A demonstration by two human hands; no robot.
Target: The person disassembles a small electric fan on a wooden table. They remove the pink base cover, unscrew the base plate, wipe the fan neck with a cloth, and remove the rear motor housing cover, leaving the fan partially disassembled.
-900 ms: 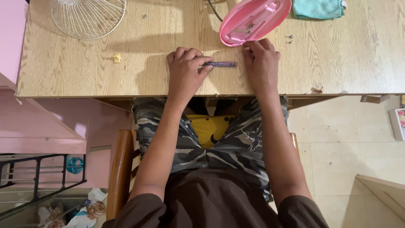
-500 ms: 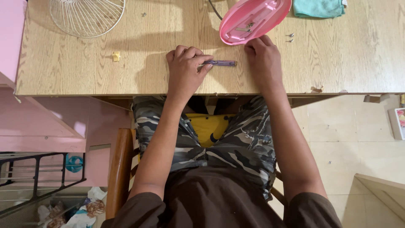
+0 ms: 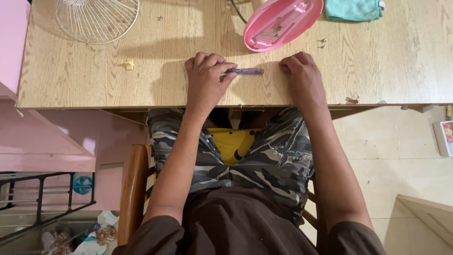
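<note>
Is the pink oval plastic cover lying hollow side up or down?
Hollow side up: the pink oval plastic cover shows its inner ribs and recesses.

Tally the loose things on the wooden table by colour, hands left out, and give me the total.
Pink: 1, oval plastic cover
Purple: 1, screwdriver under the left hand
Teal: 1, cloth
White: 1, wire fan guard
Yellow: 1, small clip
Silver: 3, screws
Total: 8

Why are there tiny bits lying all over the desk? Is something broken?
Loose screws lie beside a tilted pink shell, and a white wire grille sits apart. The desk edge looks chipped. The left hand holds a purple screwdriver.
</note>
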